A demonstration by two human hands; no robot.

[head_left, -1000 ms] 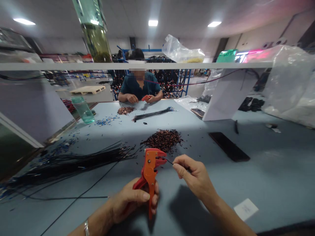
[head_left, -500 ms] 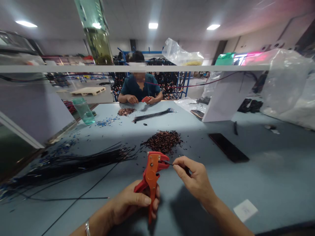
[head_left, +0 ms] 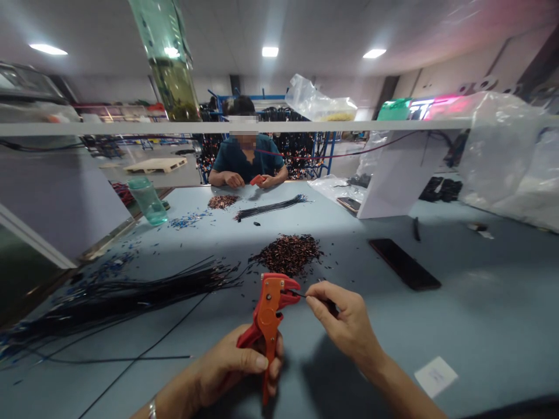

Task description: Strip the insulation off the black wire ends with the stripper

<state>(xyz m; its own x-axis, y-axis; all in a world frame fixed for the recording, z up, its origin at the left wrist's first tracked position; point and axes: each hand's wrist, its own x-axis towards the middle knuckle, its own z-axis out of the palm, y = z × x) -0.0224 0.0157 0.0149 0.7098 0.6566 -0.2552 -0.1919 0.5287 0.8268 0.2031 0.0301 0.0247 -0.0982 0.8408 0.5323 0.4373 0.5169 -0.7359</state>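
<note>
My left hand (head_left: 244,361) is wrapped round the handles of an orange and red wire stripper (head_left: 269,308), held upright with its jaws pointing right. Between finger and thumb, my right hand (head_left: 343,311) pinches a thin black wire (head_left: 302,295), whose end sits at the stripper's jaws. The rest of that wire is hidden by the hand. Just behind the tool lies a heap of short dark and coppery wire scraps (head_left: 288,254). A long bundle of black wires (head_left: 144,294) spreads across the table to the left, with a few strands lying loose.
A black phone (head_left: 404,263) and a white paper square (head_left: 435,376) lie to the right. A green bottle (head_left: 148,201) stands far left. Across the table (head_left: 476,302), a person (head_left: 248,157) holds a red tool. A white shelf (head_left: 349,125) spans above.
The view has tilted up slightly, so everything sits a little lower. Both hands, the wire stripper and the wire keep nearly the same positions relative to each other.
</note>
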